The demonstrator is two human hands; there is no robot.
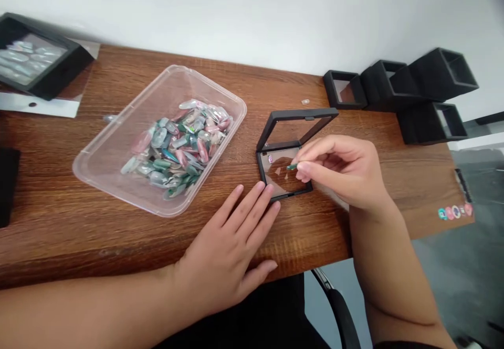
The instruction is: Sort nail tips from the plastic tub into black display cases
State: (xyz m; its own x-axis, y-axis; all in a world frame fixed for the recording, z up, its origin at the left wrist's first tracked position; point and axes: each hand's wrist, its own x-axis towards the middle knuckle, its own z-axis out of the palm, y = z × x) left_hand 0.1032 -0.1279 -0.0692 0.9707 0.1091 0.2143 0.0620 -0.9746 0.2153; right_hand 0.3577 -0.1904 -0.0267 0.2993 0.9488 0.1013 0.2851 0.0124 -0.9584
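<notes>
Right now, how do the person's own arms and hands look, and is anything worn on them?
Both forearms are bare; no sleeve shows on them. The left hand and the right hand wear no gloves, and no ring, watch or bracelet is visible. The fingernails are short with a pale pink look. No markings show.

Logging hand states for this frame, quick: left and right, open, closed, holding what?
Left hand: open, flat on the table, fingertips at the open black case.
Right hand: pinched shut on a small green nail tip over the case.
</notes>
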